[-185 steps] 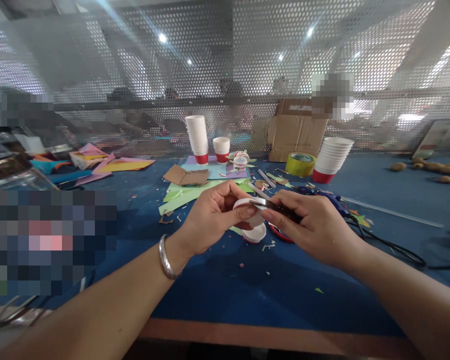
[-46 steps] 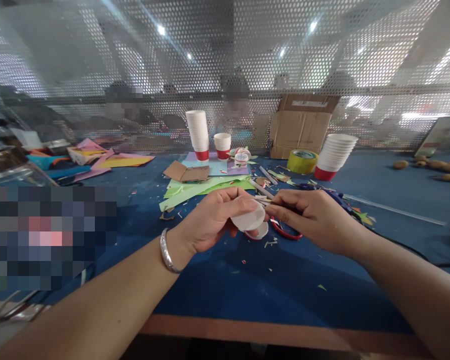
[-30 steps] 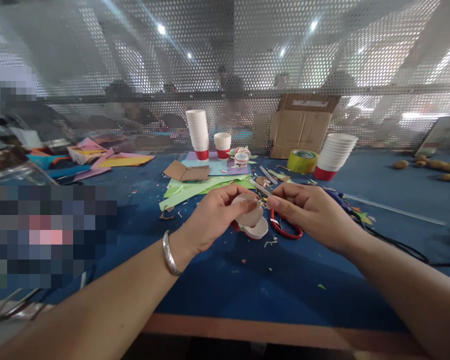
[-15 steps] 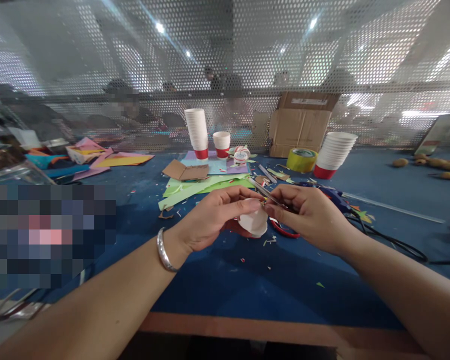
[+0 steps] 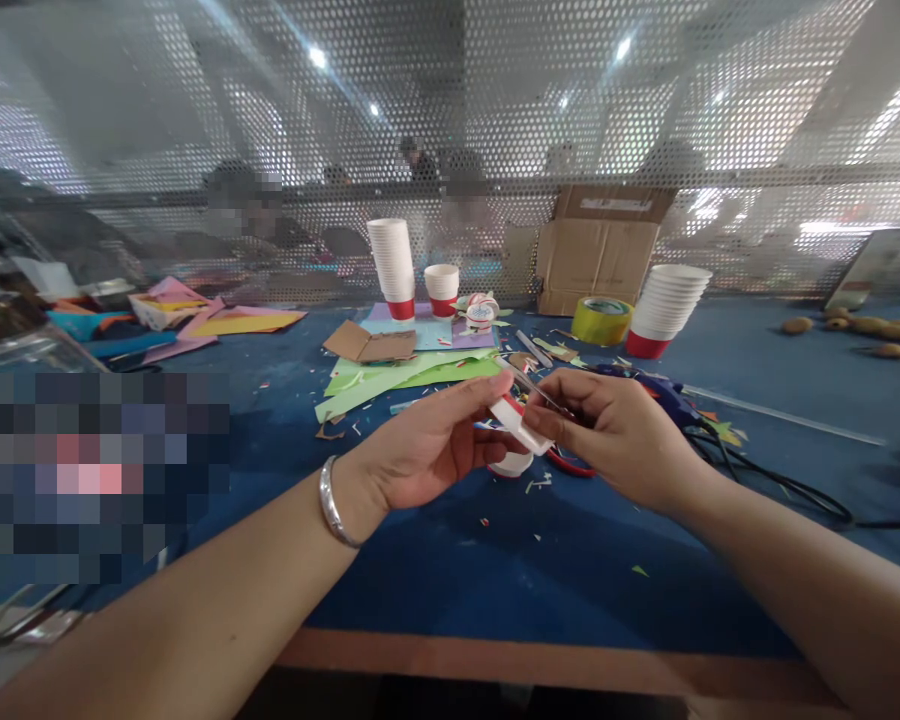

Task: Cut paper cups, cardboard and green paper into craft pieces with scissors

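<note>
My left hand (image 5: pixel 427 445) pinches a small cut-off paper cup base (image 5: pixel 520 425), white with a red band, above the blue table (image 5: pixel 495 570). My right hand (image 5: pixel 615 430) is closed round a pair of red-handled scissors (image 5: pixel 562 458), whose metal blades (image 5: pixel 529 385) point up and to the left, close against the cup piece. Another white cup piece (image 5: pixel 511 464) lies on the table just under the hands. A silver bangle (image 5: pixel 331 502) sits on my left wrist.
Behind the hands lie green paper sheets (image 5: pixel 397 380), a cardboard scrap (image 5: pixel 367 345), stacks of paper cups (image 5: pixel 391 268) (image 5: pixel 664 308), a single cup (image 5: pixel 442 290), yellow tape (image 5: pixel 601 320), a cardboard box (image 5: pixel 596 250) and a blue glue gun with cable (image 5: pixel 757 470). A perforated screen (image 5: pixel 450 130) closes the back.
My left hand has turned the cup piece, so its red band and edge now face me instead of the round white bottom. The scissors stay in my right hand at its edge.
</note>
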### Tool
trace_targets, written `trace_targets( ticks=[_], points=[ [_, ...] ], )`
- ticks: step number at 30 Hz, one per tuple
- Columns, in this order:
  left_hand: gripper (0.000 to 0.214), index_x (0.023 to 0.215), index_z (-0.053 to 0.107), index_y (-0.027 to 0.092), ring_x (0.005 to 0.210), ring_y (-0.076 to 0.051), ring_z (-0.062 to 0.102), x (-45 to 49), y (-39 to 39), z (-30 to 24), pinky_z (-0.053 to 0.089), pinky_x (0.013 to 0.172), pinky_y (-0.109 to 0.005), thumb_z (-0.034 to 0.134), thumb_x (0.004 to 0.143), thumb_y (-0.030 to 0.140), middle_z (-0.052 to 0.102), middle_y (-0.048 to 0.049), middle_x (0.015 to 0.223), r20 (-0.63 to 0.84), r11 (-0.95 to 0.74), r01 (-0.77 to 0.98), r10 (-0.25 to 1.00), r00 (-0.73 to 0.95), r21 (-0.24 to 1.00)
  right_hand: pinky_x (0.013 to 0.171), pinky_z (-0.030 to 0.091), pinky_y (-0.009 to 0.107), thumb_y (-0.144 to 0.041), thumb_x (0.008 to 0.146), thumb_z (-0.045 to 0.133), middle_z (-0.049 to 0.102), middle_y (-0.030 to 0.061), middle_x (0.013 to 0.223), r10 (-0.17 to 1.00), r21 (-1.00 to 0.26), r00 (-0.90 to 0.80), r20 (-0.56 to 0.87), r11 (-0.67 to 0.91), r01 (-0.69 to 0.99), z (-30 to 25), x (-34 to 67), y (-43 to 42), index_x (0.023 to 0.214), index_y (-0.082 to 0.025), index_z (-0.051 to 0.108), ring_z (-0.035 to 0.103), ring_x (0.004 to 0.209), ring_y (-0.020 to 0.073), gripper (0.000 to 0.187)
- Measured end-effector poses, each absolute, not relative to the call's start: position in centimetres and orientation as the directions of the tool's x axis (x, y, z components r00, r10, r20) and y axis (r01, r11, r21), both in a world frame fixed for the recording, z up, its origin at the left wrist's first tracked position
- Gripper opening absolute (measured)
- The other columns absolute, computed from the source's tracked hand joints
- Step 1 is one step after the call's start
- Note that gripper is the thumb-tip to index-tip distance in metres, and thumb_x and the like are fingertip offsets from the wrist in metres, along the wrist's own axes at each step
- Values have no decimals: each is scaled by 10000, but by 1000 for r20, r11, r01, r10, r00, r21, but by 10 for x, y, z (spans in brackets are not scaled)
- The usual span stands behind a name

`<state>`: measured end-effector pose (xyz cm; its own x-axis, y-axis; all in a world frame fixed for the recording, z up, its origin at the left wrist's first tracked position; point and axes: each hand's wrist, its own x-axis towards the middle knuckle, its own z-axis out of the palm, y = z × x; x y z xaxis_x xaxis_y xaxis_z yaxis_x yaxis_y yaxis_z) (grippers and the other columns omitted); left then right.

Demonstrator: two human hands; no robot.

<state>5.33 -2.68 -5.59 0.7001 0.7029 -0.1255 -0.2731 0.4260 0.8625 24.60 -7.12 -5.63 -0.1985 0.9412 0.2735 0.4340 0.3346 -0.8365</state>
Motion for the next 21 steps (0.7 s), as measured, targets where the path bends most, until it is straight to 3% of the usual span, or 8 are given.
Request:
trace_targets(
  ticks=[5,11,15,18,21],
  points=[
    [316,858,671,151,691,-118,655,53,-21,-54,503,636,-215,719,862,463,699,-26,805,-207,466,-275,746,632,841,584,398,252,-385,910,639,638,5,773,945,-901,-175,277,319,296,-57,244,-73,904,-183,656,528,654,127,203],
    [346,873,633,162,653,-111,620,55,-16,-60,484,622,-230,691,869,503,667,-11,785,-236,430,-228,783,576,873,451,263,232,-355,898,660,549,-36,655,945,-937,-203,258,296,185,-58,239,-76,922,-169,655,404,513,81,187],
    [391,979,565,195,691,-134,628,58,-24,-61,499,643,-259,653,878,563,643,-11,833,-50,203,-256,864,501,945,455,256,227,-341,889,677,533,-39,664,945,-921,-162,285,316,226,-59,239,-75,904,-167,657,386,537,80,176],
    [477,1183,510,257,820,-137,635,56,-32,-58,518,724,-259,773,821,426,635,-4,989,137,-20,-241,867,479,970,484,293,227,-339,898,669,550,-31,684,938,-910,-137,320,344,231,-60,241,-73,893,-168,663,415,569,87,171],
    [591,1216,519,259,912,-151,633,54,-34,-59,529,773,-265,858,734,294,615,-23,1118,202,-146,-148,831,519,978,533,343,228,-329,904,665,585,-17,727,933,-911,-136,333,356,210,-61,241,-73,899,-171,666,467,624,99,158]
  ],
)
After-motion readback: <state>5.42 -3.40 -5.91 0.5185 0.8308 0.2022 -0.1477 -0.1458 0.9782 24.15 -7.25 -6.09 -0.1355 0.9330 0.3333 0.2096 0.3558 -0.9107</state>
